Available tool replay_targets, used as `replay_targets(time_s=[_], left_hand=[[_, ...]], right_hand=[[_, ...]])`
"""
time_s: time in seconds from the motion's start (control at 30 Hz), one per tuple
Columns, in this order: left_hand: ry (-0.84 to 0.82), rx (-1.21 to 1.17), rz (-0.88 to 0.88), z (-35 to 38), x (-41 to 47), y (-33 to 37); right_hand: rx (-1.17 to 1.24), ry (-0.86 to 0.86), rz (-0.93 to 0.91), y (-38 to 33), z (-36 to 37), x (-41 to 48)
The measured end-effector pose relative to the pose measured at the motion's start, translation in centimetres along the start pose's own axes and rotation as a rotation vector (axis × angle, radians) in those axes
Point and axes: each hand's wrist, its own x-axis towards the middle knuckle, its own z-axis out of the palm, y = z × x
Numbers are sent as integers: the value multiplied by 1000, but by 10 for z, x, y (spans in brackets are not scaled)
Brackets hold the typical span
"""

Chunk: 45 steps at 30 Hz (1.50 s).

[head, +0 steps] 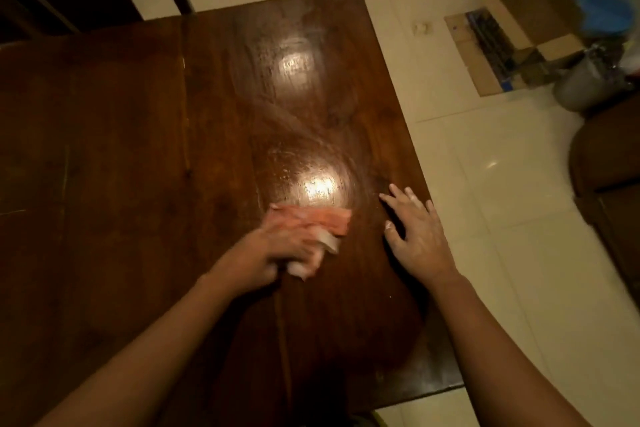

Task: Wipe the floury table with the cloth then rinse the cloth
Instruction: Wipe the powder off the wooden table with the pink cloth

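Observation:
A dark wooden table [138, 149] fills most of the view, with pale floury streaks and wet swirls shining in two light reflections. A pink and white cloth [322, 222] lies bunched on the table near its middle front. My left hand [287, 246] lies on top of the cloth and presses it to the wood, blurred by motion; whether its fingers curl round the cloth I cannot tell. My right hand [415, 232] rests flat on the table near the right edge, fingers spread, with white flour on the fingertips. It holds nothing.
Pale floor tiles [502, 218] lie to the right of the table. Flattened cardboard [491, 42], a grey bucket [585, 83] and blue clutter stand at the upper right. A dark chair [609, 163] sits at the right edge. Dark furniture stands behind the table at upper left.

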Motion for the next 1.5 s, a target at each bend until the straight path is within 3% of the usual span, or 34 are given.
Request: replay_targets(time_s=[0.1,0.13,0.2,0.27,0.43,0.53,0.73,0.8,0.87,1.0,1.1,1.17,1.37,1.5], left_hand=[[575,25,-466,-17,3,-7],[675,73,-585,-13,14,-1],[696,58,-620,4,43,14],[614,56,-461,33,69,28],[-13,120,31,115,69,79],[-235,98,322,135,36,92],[-407,111,437,93,-31,45],[-293,74,359,56,-45,15],[-59,74,218,13,-61,-21],[454,153,-264,-64,-96,-80],[725,207,-566,-93,-149,-117],[806,214,-719,-90,-193,-120],[770,103,-506,-23,-328,-58],[795,65,-607,1,-409,-84]], right_hand=[[72,-24,-19,6,-4,-6],[91,-20,-20,7,-5,-10],[113,-2,-5,11,-7,-18],[144,12,56,17,-10,-30],[231,76,245,43,-14,-62],[169,122,257,57,-21,-76],[57,27,180,27,-20,-78],[-56,-44,110,7,-10,-75],[-158,-98,13,-19,9,-70],[-277,-184,-205,-96,68,-61],[-318,-283,-388,-156,115,-52],[-336,-356,-521,-197,143,-47],[-355,-449,-702,-308,213,-45],[-387,-406,-745,-370,256,-52]])
